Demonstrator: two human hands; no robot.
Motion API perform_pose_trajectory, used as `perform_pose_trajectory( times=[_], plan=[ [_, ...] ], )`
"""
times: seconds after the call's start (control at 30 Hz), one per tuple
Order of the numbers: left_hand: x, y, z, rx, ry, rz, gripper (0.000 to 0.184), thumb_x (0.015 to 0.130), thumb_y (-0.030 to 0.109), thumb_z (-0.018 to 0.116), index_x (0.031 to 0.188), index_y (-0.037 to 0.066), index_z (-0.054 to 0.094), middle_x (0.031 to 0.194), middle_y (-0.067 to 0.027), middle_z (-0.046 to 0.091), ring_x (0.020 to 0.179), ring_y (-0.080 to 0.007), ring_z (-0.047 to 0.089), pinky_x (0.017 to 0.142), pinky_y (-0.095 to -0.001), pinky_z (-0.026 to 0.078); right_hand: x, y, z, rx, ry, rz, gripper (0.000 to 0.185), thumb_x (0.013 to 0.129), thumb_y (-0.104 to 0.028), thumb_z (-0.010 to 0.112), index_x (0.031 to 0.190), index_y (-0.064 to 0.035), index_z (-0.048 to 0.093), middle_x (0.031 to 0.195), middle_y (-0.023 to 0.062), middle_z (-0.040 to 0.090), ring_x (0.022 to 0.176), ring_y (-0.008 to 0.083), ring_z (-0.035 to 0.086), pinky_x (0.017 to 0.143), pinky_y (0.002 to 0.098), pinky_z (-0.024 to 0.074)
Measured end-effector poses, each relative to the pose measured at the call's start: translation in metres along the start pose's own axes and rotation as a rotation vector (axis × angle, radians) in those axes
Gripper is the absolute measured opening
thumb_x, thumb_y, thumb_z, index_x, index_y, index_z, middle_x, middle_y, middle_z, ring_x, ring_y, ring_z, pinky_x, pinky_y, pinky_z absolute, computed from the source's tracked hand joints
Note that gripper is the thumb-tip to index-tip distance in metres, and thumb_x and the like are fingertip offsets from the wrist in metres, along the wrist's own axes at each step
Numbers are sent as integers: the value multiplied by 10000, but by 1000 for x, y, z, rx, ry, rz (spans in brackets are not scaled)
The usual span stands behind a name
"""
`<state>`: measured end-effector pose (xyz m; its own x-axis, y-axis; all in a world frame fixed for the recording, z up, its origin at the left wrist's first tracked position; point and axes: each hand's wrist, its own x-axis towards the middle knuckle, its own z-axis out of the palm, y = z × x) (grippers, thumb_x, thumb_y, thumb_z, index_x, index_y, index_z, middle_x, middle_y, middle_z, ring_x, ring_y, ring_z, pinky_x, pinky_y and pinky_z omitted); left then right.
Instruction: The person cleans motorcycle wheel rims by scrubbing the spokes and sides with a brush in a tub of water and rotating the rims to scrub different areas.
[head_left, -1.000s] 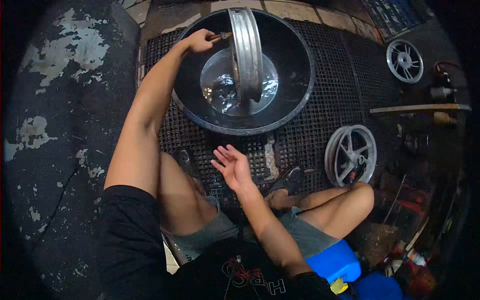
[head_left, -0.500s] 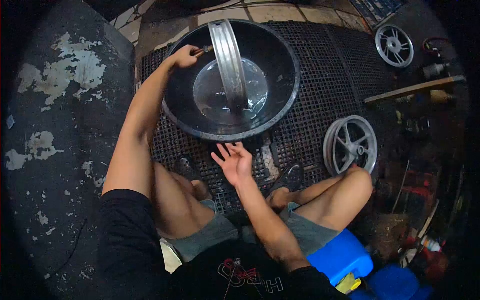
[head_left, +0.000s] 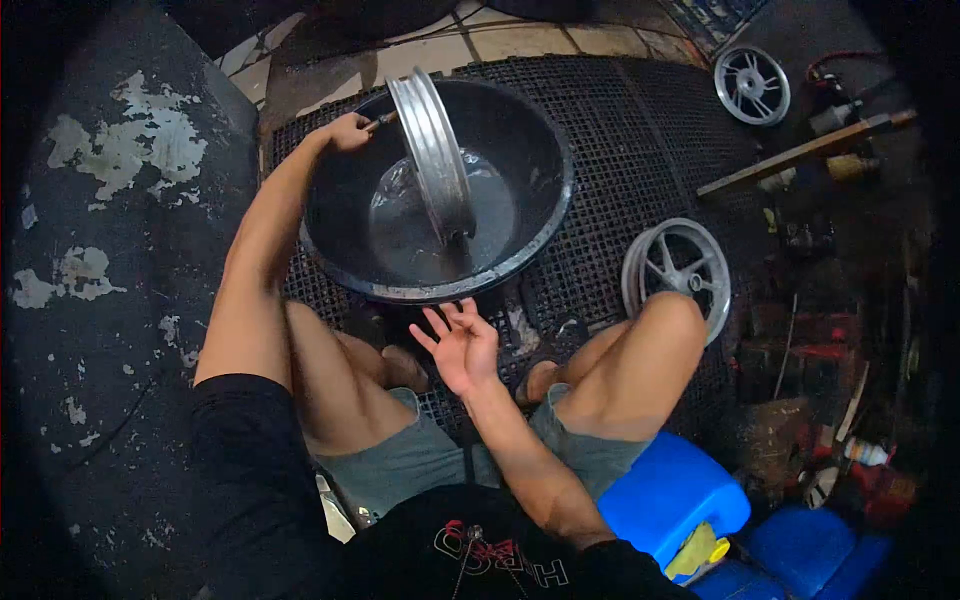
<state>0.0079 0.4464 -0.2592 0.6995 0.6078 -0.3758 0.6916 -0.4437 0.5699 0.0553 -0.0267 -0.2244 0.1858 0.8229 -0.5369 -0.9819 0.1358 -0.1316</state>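
A silver motorcycle wheel rim [head_left: 436,160] stands on edge, slightly tilted, in a large black basin [head_left: 520,272] with shallow liquid [head_left: 490,205] at its bottom. My left hand [head_left: 347,132] is closed around a short rod [head_left: 379,122] that sticks out from the wheel's left side; how the rod joins the wheel's middle is hidden. Just in front of the basin's near edge, my right hand [head_left: 466,352] is turned palm up with its fingers spread and nothing in it. Its fingertips are close to the rim of the basin; I cannot tell whether they touch.
A perforated black mat [head_left: 640,130] lies under the basin. Two more wheels stand at the right, one near my knee [head_left: 683,280] and one farther back [head_left: 752,87]. A wooden bar [head_left: 800,155] and a blue plastic container [head_left: 680,495] are also on that side.
My view has shifted, so the basin appears lower and farther left. The left hand keeps its grip, and the wheel stays upright in the basin. My right hand remains spread below the basin's edge.
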Motion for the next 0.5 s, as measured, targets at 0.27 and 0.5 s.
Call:
perform_pose_trajectory(
  times=[0.27,0.5],
  plan=[
    [-1,-14,2,133,-9,92,155,824,182,554,824,28,574,667,-24,524,637,-150,484,587,-372,401,-1,26,-4,24,88,-31,212,823,-80,569,1002,-173,503,1024,3,571,1142,245,522,1014,549,438],
    [-22,10,-5,75,-63,45,86,784,103,543,831,31,541,669,-11,502,625,-133,478,567,-349,400,5,45,-4,35,241,-30,80,825,-147,567,888,-164,522,1076,23,613,1188,240,514,976,475,422]
  ],
)
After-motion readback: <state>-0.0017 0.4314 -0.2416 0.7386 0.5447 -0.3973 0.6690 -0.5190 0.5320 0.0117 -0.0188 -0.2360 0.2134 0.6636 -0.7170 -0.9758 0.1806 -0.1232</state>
